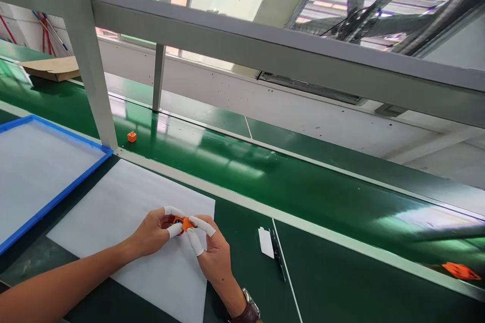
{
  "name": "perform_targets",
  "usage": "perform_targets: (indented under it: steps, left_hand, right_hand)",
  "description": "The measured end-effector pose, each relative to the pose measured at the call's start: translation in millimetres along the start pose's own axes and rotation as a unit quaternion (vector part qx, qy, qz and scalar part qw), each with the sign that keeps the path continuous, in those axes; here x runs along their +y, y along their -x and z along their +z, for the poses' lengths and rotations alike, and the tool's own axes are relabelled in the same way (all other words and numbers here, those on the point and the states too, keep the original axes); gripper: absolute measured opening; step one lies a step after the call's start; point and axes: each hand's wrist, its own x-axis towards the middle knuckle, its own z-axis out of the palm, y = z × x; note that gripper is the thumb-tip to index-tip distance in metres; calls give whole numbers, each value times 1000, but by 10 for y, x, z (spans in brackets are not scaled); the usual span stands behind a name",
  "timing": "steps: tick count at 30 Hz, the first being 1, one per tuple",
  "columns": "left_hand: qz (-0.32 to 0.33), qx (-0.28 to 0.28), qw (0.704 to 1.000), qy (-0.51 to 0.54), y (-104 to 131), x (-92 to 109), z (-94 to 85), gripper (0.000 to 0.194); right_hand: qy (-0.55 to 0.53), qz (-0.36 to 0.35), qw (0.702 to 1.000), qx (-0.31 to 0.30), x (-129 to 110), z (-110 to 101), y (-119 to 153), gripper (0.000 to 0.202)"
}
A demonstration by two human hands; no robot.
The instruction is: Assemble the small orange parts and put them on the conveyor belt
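Above a white sheet (151,197), both hands meet at a small orange plastic part (187,223) with a dark inside on its left. My left hand (153,232) pinches its left side between thumb and fingers. My right hand (215,252) grips the right side with thumb and forefinger. White finger covers sit on the gripping fingertips of both hands, and a watch (248,307) is on the right wrist. The fingers partly hide the part, so I cannot tell whether it is one piece or two.
A blue-framed white panel (56,199) lies at left. Right of my hands are a white card (265,243) and a thin black tool (278,257). An orange cube-like piece (132,137) and a flat orange piece (460,270) lie on the green belt (303,181). A grey post (85,60) stands at left.
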Motion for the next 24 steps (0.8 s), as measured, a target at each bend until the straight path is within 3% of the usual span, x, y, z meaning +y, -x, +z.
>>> perform_targets:
  steps: [4, 11, 16, 24]
  left_hand:
    - [-21, -3, 999, 32, -16, -1, 2, 34]
    - [-38, 2, 998, 45, -7, 45, -2, 29]
    - [-47, -35, 994, 89, -7, 135, -31, 40]
    - [-31, -65, 996, 57, -13, 89, -33, 37]
  right_hand:
    - [17, -5, 1000, -17, 21, -15, 0, 23]
    - [71, -116, 990, -33, -27, -31, -16, 42]
    - [102, -120, 987, -21, -19, -86, -58, 40]
    - [101, -139, 983, -69, -26, -64, -39, 47]
